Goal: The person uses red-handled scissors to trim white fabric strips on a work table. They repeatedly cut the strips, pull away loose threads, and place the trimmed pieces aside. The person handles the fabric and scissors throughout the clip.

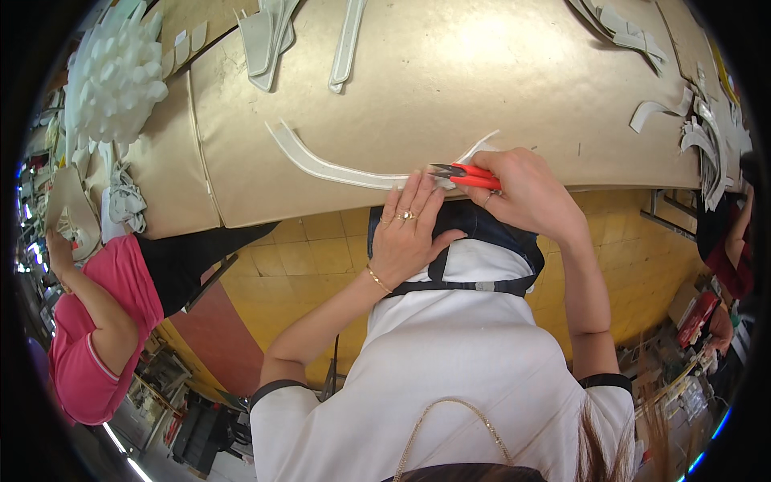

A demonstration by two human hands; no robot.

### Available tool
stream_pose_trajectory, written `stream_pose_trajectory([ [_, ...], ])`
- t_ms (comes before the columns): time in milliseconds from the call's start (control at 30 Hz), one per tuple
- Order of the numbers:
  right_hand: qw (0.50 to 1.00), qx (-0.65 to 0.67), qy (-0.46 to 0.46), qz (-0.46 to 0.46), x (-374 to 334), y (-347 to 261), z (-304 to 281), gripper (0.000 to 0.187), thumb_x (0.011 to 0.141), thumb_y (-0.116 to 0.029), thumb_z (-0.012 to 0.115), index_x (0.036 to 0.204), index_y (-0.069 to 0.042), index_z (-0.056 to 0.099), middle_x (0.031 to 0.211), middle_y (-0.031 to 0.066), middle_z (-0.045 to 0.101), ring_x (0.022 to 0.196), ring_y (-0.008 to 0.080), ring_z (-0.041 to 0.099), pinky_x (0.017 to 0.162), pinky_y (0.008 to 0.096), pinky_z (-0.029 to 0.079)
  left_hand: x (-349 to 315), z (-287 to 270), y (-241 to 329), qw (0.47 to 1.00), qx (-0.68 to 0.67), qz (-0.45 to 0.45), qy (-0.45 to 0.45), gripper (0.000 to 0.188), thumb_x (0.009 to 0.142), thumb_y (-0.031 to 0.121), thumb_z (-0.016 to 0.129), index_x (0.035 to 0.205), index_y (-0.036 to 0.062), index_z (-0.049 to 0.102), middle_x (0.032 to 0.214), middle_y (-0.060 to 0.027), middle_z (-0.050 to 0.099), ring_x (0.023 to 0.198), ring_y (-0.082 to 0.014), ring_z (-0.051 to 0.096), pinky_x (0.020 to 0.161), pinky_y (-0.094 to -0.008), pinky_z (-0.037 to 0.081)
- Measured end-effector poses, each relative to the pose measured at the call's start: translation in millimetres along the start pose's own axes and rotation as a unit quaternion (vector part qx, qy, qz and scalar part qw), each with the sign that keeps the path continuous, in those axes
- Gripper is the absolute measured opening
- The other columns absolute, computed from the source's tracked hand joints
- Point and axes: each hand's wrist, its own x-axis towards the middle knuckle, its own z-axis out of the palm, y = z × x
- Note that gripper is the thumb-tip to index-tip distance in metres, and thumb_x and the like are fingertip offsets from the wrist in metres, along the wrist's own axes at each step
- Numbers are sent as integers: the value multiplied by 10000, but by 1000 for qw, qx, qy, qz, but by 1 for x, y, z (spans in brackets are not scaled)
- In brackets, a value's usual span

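Observation:
A curved cream strip with stitched edges lies along the table's near edge, thread tails at its left end. My left hand rests flat on it, fingers stretched out and pressing it down. In my right hand are red-handled thread snips, gripped in closed fingers. Their dark blades point left, close beside my left fingertips and over the strip. The strip's right end curves up behind the snips, and its middle is partly hidden by my hands.
Farther back on the table lie stacked grey-cream pieces and a narrow strip. A white bundle stands at far left; more cut strips hang at the right edge. A person in pink works on the left.

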Motion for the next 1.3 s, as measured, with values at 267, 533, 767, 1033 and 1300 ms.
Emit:
stream_pose_trajectory([
  [267, 998, -46, -16, -42, -11, -18, 2, 193, 799, -170, 711, 869, 4, 669, 706, 201, 617, 662, 381, 604, 622, 425, 475, -1, -2, -1, 999, 41, 14, -28, 727, 840, 506, 696, 1346, 20, 506, 1474, -174, 462, 1393, -342, 402, 1148, -479, 265],
  [533, 998, -39, -45, -1, 5, 5, -25, 176, 783, -172, 683, 873, -21, 694, 717, 161, 656, 664, 355, 626, 642, 416, 497, 6, -11, 8, 998, 55, 5, -20, 683, 852, 506, 677, 1321, 33, 523, 1478, -174, 456, 1388, -331, 409, 1152, -466, 268],
  [767, 997, -45, -65, -15, 9, 4, -27, 156, 745, -135, 662, 822, -2, 689, 686, 160, 642, 656, 352, 620, 635, 406, 494, 8, -7, 13, 1000, 4, -24, -5, 719, 832, 517, 693, 1330, 35, 505, 1504, -185, 416, 1398, -369, 379, 1144, -490, 269],
  [1033, 997, -51, -54, -6, 11, 7, -26, 174, 749, -148, 671, 830, 5, 683, 718, 171, 649, 683, 355, 629, 654, 417, 499, 8, -2, 18, 999, 27, -23, -6, 712, 823, 526, 698, 1338, 69, 515, 1507, -181, 411, 1391, -404, 371, 1137, -506, 272],
  [1300, 998, -48, -52, -2, 11, 6, -26, 197, 758, -176, 690, 838, 5, 692, 719, 174, 654, 695, 357, 636, 666, 413, 508, 19, 5, 28, 999, 36, -25, -18, 731, 833, 546, 678, 1338, 41, 522, 1464, -172, 465, 1394, -373, 384, 1139, -497, 271],
])
